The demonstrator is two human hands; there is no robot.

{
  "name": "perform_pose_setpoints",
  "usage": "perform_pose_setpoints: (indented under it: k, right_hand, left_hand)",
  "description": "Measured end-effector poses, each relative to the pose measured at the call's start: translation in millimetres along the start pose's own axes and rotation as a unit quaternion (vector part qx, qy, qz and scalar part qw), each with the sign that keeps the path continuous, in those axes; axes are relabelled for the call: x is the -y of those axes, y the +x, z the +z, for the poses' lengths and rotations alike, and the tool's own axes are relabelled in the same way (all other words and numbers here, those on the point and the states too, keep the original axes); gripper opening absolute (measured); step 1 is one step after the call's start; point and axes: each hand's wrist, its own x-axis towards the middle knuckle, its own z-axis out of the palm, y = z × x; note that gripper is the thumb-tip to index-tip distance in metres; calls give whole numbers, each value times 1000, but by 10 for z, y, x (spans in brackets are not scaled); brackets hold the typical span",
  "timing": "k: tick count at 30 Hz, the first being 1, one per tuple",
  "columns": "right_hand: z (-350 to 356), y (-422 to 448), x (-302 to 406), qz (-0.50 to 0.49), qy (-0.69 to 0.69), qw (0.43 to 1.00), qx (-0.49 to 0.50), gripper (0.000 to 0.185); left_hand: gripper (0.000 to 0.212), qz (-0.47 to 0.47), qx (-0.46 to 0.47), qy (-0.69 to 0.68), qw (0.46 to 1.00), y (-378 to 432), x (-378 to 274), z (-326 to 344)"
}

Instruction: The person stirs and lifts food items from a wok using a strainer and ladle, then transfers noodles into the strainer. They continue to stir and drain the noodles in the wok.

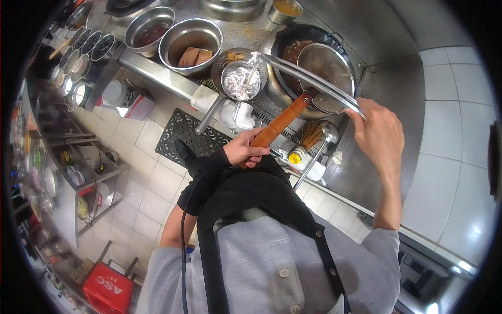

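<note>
My left hand (pixel 247 147) grips the wooden handle (pixel 282 119) of a round wire-mesh strainer (pixel 325 70). The strainer's mesh rests over a dark wok (pixel 288 41) of brown, bubbly liquid. Long metal tongs (pixel 310 76) are in my right hand (pixel 380 131), pointing left across the wok. White coating clings around their far tips, above a small metal bowl (pixel 224 84) of white-coated pieces (pixel 243 80); whether the tips pinch a piece is unclear. That bowl sits over a perforated ladle (pixel 217 66), which also carries browned pieces (pixel 235 56).
A steel bowl (pixel 162 49) with two brown blocks (pixel 195 57) stands left, beside another steel bowl (pixel 131 33) of dark liquid. Along the near edge lie white cloths (pixel 237 114), a bamboo brush (pixel 311 133), a yellow-capped bottle (pixel 296 156) and a ladle (pixel 329 131). A mat (pixel 168 139) covers the floor.
</note>
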Motion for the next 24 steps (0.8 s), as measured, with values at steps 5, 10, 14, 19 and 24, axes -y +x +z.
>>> perform_pose_setpoints:
  k: [5, 10, 14, 19, 24]
  right_hand:
    - [-146, -235, -188, 17, 21, 992, -121, 31]
    - [-427, -348, -363, 136, 49, 979, -143, 27]
    - [-542, -231, -525, 217, 33, 968, -123, 35]
    - [-333, 132, -885, 211, -44, 972, -98, 38]
    - [14, 752, -979, 227, -58, 972, -34, 37]
  left_hand:
    - [70, -5, 8, 1, 1000, -14, -72, 119]
    - [65, -18, 11, 22, 1000, 34, -70, 149]
    - [62, -22, 11, 23, 999, 21, -64, 170]
    - [61, -28, 18, 23, 999, 44, -59, 179]
    - [64, -21, 24, 16, 999, 40, -64, 195]
